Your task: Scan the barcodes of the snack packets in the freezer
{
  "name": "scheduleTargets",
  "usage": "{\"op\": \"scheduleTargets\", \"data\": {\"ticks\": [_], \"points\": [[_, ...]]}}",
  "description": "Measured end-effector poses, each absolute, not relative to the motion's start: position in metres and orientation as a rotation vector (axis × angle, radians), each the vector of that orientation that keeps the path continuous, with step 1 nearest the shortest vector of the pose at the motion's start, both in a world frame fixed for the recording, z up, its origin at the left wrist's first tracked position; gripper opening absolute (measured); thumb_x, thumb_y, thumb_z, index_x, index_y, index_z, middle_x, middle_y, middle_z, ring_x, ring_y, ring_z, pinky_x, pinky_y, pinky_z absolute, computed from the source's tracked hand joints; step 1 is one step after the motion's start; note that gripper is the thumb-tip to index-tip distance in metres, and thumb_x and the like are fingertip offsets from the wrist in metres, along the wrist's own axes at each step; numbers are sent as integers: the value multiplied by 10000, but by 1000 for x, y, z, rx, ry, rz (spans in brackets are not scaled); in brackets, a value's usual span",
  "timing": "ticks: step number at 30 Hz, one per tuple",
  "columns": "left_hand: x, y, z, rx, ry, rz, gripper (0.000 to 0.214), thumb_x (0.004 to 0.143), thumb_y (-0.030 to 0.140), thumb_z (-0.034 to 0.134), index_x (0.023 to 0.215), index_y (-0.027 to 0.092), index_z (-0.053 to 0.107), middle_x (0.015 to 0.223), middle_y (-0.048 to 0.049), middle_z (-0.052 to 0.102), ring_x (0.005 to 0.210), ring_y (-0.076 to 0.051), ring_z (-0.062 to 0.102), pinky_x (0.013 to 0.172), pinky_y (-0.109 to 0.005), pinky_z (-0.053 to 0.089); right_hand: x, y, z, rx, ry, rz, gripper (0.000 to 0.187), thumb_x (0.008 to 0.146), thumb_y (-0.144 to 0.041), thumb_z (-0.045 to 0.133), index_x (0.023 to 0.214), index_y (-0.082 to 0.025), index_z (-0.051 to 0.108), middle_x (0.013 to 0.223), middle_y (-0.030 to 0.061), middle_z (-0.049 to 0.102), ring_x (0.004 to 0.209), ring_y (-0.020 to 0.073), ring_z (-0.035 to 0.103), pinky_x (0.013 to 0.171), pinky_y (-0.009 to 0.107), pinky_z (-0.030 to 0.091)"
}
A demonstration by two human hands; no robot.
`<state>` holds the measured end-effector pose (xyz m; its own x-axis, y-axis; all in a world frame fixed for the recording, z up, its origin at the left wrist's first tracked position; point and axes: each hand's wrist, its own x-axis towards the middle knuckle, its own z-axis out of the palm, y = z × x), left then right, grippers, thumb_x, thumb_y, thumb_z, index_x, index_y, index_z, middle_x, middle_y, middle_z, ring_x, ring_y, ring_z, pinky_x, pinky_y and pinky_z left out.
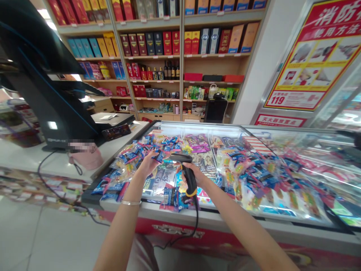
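- Two hands are out over the freezer [214, 216], a glass-top chest w/ a red front.
- Right hand [197, 177] is shut tight on the black scanner [186, 175]. Its head points left, toward the other hand. Its cord [194, 222] hangs down in front of the freezer.
- Left hand [148, 163] pinches a small blue packet [159, 155] by the fingertips, held up just by the scanner's head. A thin bracelet [131, 203] sits on that wrist.
- Packet and scanner head are v. near, maybe touching; can't tell which.
- Looks like the scan of this one packet is going on right now, not done yet. No screen text can be read, so I can't say if it went through.
- Lots more snack packets [254, 177] lie on the glass lid, blue, pink and yellow, in a big messy spread. I see no pile that looks set aside as finished, so my guess is most of the work is left.
- Till screen [36, 67], big and black, stands on the white worktop [34, 158] at left, its back to us.
- Shelves [175, 56] w/ red and blue boxes fill the back wall.
- Red and yellow poster [318, 56] hangs at right.
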<state>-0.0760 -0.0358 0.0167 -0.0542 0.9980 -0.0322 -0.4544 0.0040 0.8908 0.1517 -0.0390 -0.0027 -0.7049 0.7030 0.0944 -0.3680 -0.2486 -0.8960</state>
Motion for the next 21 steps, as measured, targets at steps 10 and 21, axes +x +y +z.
{"op": "scheduleTargets", "data": {"ticks": [10,21], "points": [[-78,-25,5,750,1105,1549,266,620,178,756,829,143,595,673,-12,669,680,-171,681,567,-231,529,156,-40,4,-519,-1363,1959,438,717,-471,599,990,-133,654,773,63,705,393,76,506,368,198,415],[-78,-22,1,666,1144,1543,200,693,198,732,854,122,642,739,-44,704,741,-172,688,673,-313,594,154,-43,3,-496,-1432,1930,324,757,-399,626,939,-132,643,740,59,702,394,97,543,351,206,441]]}}
